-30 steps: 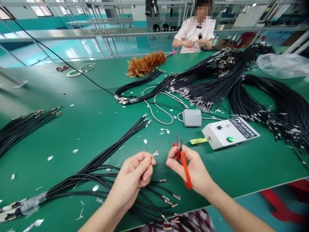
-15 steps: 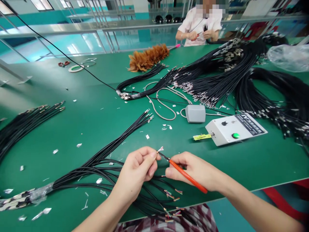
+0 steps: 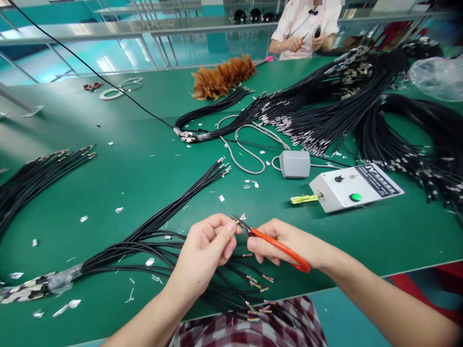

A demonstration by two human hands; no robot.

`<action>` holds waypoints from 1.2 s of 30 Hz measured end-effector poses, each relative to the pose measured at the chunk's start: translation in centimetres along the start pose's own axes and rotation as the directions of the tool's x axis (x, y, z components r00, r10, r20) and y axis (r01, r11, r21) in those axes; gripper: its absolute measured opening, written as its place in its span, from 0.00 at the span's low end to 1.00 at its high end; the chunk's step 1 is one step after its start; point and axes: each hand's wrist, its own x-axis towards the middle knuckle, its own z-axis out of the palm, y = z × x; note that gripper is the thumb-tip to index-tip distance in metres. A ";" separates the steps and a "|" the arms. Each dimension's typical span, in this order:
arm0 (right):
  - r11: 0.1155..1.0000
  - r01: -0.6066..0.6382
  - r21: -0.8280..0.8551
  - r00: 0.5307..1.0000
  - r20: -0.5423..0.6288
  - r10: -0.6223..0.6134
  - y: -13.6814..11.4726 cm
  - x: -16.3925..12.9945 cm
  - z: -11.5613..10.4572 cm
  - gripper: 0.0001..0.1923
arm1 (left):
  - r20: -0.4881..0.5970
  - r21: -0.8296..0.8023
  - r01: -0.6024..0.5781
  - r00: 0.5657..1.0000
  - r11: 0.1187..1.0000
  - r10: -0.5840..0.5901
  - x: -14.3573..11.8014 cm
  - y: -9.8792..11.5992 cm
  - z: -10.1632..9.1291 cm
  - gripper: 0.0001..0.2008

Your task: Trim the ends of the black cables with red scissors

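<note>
My left hand (image 3: 206, 250) pinches the end of a black cable, whose foil-wrapped tip (image 3: 242, 217) sticks out past thumb and forefinger. My right hand (image 3: 289, 241) grips orange-handled snips (image 3: 278, 246), their blades open right at that tip. Under both hands lies a bundle of black cables (image 3: 152, 246) with stripped coloured wire ends near the table's front edge. Foil scraps are scattered around on the green table (image 3: 137, 183).
A white control box (image 3: 356, 187) with a green button and a grey pedal (image 3: 294, 164) sit right of centre. Large piles of black cables (image 3: 361, 106) fill the right side; another bundle (image 3: 36, 173) lies left. A person sits at the far side, by an orange feather duster (image 3: 222, 77).
My right hand turned the snips from upright to pointing left and brought the blades to the cable tip held by my left hand. The view tilted down slightly.
</note>
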 end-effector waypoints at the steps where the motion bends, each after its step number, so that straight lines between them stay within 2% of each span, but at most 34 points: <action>1: 1.000 -0.011 -0.013 1.000 -0.011 0.011 0.0 0.0 0.0 0.25 | -0.001 0.002 0.002 1.000 1.000 -0.002 0.0 0.0 0.0 0.16; 7: 0.977 -0.111 -0.183 0.978 -0.192 0.075 -0.3 -0.2 0.5 0.28 | -0.032 0.007 -0.001 0.999 1.000 0.001 0.0 -0.2 0.1 0.17; 12: 0.930 -0.110 -0.350 0.945 -0.327 -0.012 -0.8 -0.7 0.7 0.29 | -0.047 0.005 -0.016 0.999 1.000 0.017 0.0 -0.3 0.3 0.18; 15: 0.946 -0.094 -0.310 0.960 -0.281 0.003 -0.8 -0.6 0.5 0.28 | -0.037 -0.002 -0.030 0.999 1.000 0.030 -0.1 -0.4 0.4 0.17; 19: 0.995 -0.056 -0.085 0.997 -0.053 0.051 -0.3 -0.2 0.2 0.26 | -0.022 0.012 -0.039 0.999 0.999 0.040 -0.2 -0.4 0.3 0.16; 21: 0.998 -0.037 -0.042 0.999 -0.013 0.036 0.0 -0.1 0.0 0.25 | -0.016 0.018 -0.035 0.999 0.999 0.035 -0.2 -0.4 0.2 0.16; 26: 0.998 -0.038 -0.047 0.999 -0.019 0.037 -0.1 -0.1 0.1 0.26 | -0.018 0.015 -0.025 1.000 1.000 0.025 -0.1 -0.4 0.1 0.16; 32: 0.966 -0.110 -0.236 0.973 -0.223 0.057 -0.5 -0.4 0.5 0.29 | -0.033 -0.005 -0.029 0.999 1.000 0.029 -0.2 -0.6 0.3 0.16; 34: 0.968 -0.102 -0.227 0.976 -0.212 0.053 -0.4 -0.3 0.5 0.28 | -0.032 -0.013 -0.035 0.999 0.999 0.034 -0.2 -0.7 0.3 0.16; 36: 0.984 -0.085 -0.157 0.988 -0.143 0.062 -0.3 0.0 0.7 0.27 | -0.030 -0.025 -0.043 0.999 0.999 0.042 -0.1 -0.7 0.3 0.16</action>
